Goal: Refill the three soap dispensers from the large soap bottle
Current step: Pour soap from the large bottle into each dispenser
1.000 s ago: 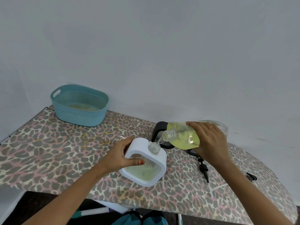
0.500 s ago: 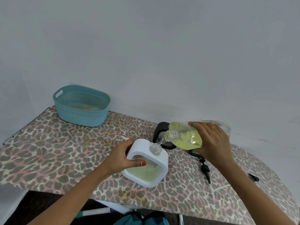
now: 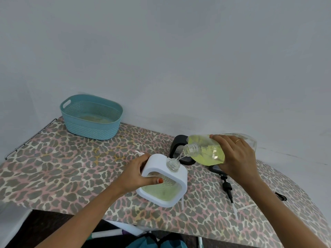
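A leopard-print surface [image 3: 62, 167] carries a teal basket [image 3: 93, 130] at its far left. The large soap bottle [image 3: 207, 151], tilted and gripped by the right hand [image 3: 236, 158], pours a thin stream into the open neck of the white dispenser [image 3: 157, 162] near the middle. The left hand [image 3: 134, 174] clasps that dispenser's frame.

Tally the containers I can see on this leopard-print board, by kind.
Teal basket: 1
Large soap bottle: 1
Soap dispensers: 2 (white dispenser, black dispenser)
Total: 4. A dark thing under the bottle is too hidden to count.
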Tool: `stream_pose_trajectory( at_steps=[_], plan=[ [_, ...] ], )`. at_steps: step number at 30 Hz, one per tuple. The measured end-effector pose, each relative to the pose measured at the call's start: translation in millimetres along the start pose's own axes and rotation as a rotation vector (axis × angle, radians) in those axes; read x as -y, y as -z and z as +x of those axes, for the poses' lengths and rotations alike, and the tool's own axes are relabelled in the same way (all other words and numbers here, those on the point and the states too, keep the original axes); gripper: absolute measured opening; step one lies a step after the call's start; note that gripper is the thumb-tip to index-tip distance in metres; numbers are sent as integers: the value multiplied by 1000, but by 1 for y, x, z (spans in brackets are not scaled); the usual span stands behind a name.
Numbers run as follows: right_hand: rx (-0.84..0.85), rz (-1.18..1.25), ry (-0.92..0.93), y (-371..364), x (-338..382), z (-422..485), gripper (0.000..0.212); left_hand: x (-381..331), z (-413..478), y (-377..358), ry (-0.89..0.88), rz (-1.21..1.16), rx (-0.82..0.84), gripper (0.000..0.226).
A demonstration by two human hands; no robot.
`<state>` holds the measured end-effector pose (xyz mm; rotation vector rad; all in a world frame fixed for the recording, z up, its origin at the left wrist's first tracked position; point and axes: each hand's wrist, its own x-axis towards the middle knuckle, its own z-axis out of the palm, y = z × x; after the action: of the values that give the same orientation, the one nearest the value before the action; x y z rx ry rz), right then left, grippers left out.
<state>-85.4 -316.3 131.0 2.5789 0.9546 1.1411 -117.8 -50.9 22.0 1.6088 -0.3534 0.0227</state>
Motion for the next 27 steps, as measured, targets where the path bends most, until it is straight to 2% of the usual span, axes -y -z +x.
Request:
stream_pose_trajectory(
  at_steps=[27],
  plan=[
    [11,-3,2,1,-2,-2,94,-2,-1,-5,7,-45,-7,68]
  ],
)
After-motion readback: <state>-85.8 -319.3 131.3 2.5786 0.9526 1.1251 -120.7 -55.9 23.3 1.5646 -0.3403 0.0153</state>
